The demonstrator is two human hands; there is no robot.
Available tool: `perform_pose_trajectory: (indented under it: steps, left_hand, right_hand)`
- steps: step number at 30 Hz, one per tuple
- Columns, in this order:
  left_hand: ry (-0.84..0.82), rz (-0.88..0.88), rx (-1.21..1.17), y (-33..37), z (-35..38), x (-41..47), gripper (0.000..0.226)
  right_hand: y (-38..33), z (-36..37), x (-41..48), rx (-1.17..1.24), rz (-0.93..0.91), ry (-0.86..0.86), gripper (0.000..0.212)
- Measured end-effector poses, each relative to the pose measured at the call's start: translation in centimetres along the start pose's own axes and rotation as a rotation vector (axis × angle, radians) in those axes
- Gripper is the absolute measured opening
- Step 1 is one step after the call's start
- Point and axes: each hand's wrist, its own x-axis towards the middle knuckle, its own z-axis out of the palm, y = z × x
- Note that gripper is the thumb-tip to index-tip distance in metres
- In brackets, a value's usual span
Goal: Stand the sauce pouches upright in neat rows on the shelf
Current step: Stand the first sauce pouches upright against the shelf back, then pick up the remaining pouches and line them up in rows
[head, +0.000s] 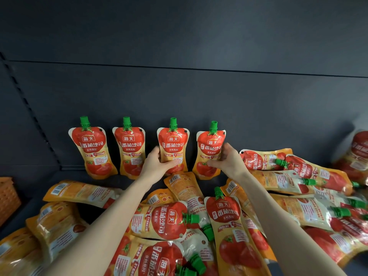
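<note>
Against the dark back panel [179, 86], four pouches [92, 148] stand on the shelf [127, 183]. Left hand [157, 166] grips the third pouch [173, 144], right hand [229, 161] the fourth pouch [209, 150], loose pile [173, 220] in front.

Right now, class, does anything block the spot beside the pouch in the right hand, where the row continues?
Yes: a sauce pouch lying flat sits right of that upright pouch, filling the next spot by the back panel.

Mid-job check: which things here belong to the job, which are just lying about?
Job: standing pouches along the back, left hand and right hand each gripping one; heap of flat pouches in front.
Lying about: orange basket, far left.
</note>
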Motion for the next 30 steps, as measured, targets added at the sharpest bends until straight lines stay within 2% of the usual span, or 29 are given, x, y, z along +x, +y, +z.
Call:
perform_pose_trajectory:
  steps: [7,12,16,20,24,30]
  left_hand:
    - [0.065,0.029,0.044,0.6,0.2,-1.1,0.058]
    - [0.169,0.1,0.04,1.3,0.1,-3.0,0.058]
    - [0.24,0.164,0.109,1.6,-0.6,-5.5,0.048]
    - [0.264,0.23,0.158,1.3,-2.8,-8.3,0.028]
    - [0.207,0.25,0.221,0.3,-6.5,-11.0,0.011]
    - [0.174,0.184,0.293,-2.7,-13.3,-12.7,0.011]
  right_hand:
    - [-0.4,-0.6,-1.6,-0.023,-0.02,0.059,0.057]
    - [-0.8,-1.3,-3.5,-0.077,-0.059,0.124,0.053]
    - [-1.0,-1.2,-5.5,-0.108,-0.107,0.154,0.033]
    - [-1.9,0.2,-7.6,-0.105,-0.168,0.085,0.017]
    - [-4.2,3.0,-9.3,-0.084,-0.241,0.005,0.018]
    - [-9.0,8.9,-10.7,-0.123,-0.346,-0.17,0.02]
